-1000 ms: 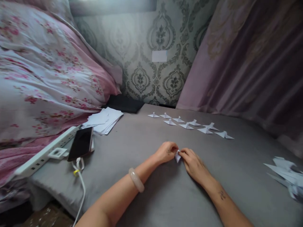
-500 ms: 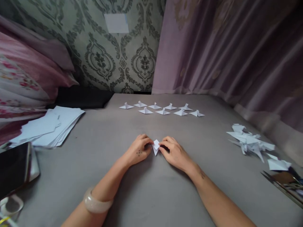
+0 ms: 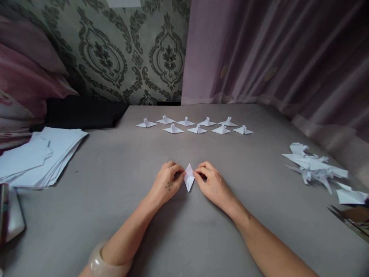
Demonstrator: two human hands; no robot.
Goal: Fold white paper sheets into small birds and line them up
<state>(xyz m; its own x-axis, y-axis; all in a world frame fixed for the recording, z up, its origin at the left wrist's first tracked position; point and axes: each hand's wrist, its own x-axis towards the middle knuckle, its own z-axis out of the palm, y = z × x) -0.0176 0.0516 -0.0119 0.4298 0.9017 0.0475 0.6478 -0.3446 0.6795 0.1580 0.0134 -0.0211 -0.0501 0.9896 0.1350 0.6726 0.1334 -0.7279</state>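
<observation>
A small white folded paper piece (image 3: 189,178), diamond-shaped, lies on the grey cloth surface (image 3: 184,231) between my hands. My left hand (image 3: 166,184) pinches its left edge with curled fingers. My right hand (image 3: 211,184) pinches its right edge the same way. A pale bangle sits on my left wrist. Farther back, several finished white folded paper figures (image 3: 196,125) stand in two rows.
A stack of white paper sheets (image 3: 37,156) lies at the left. A heap of folded paper pieces (image 3: 315,167) sits at the right, with scissors (image 3: 350,221) near the right edge. A phone (image 3: 8,213) shows at far left. Patterned wall and purple curtain stand behind.
The camera has swung to the right and down, so the bedding and power strip left the view. The paper piece now shows a taller diamond shape between my pinching fingers.
</observation>
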